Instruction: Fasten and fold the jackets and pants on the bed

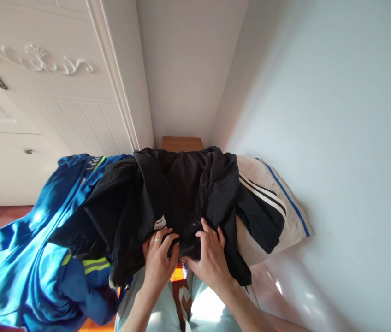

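Note:
A black jacket (181, 184) with a small white label (160, 222) and a snap button lies spread out in front of me. My left hand (160, 253), with a ring on one finger, has its bent fingers on the near edge just below the label and grips the cloth there. Beside it, my right hand (212, 253) holds the same edge near the snap, thumb low and fingers curled on top. Part of the cloth between the fingers is hidden. A sleeve with white stripes (263, 196) sticks out to the right from beneath the jacket.
Blue clothing (39, 258) with yellow-green bands hangs at the left. A cream cloth with a blue stripe (285, 193) lies at the right, close to the pale wall (347, 138). White cabinet doors (60, 106) stand at the left; a wooden piece (182, 144) shows behind.

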Available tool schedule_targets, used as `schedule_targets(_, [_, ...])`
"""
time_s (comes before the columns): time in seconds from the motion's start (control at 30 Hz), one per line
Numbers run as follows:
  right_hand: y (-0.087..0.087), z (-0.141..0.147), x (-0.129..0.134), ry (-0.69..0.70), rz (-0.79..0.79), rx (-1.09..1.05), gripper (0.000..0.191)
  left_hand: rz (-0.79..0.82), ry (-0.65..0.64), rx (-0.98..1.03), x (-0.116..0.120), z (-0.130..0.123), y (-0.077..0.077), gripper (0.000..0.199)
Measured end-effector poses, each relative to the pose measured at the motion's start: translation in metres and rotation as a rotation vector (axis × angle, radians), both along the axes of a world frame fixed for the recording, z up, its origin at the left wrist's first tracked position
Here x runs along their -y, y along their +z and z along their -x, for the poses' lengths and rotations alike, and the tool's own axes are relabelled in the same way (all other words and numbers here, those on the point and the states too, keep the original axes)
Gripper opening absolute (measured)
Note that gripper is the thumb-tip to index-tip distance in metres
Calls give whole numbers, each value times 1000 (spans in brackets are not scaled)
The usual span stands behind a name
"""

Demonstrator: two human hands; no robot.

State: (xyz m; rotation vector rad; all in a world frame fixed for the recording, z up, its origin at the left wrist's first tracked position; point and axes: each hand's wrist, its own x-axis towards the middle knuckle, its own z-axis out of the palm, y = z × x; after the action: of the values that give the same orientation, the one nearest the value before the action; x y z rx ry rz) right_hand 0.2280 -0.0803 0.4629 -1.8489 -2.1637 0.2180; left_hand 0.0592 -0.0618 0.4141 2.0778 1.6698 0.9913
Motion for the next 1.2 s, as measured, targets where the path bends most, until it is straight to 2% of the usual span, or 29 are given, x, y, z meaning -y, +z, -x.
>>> schedule_targets(0.1, [2, -4, 2, 1, -67, -66, 48, 37, -12, -4, 0, 0, 3, 19])
schedule_targets(0.23, [1, -13, 5, 51, -93, -94, 17, 54, -20, -17, 2, 0, 5, 20])
schedule_targets(0.47, [-7, -28, 8, 17, -181, -236, 37, 75, -29, 13, 6, 0, 5, 23])
schedule_targets(0.6, [1, -36, 4, -62, -105, -480, 32, 140, -49, 153, 10, 1, 16, 21])
schedule_targets(0.7, [16, -36, 0, -171, -11, -785, 30, 174, -10, 368, 17, -5, 34, 20])
schedule_targets(0.8, [34, -32, -6, -280, -4, -1034, 35, 276, 7, 644, 19, -16, 51, 20])
schedule_targets(0.87, [43, -28, -11, -326, -56, -1114, 36, 475, 19, 887, 17, -26, 57, 20])
schedule_targets(0.93, [47, -26, -15, -362, -106, -1149, 36, 766, 46, 1218, 12, -37, 58, 19])
schedule_targets(1.0, [46, -26, -17, -395, -124, -1177, 37, 1030, 88, 1576, 7, -48, 57, 16])
schedule_targets(1.07, [39, -27, -17, -410, -116, -1202, 39, 1157, 128, 1809, 2, -55, 54, 18])
schedule_targets(1.2, [19, -30, -15, -414, -67, -1231, 40, 1189, 148, 1878, -2, -59, 52, 16])
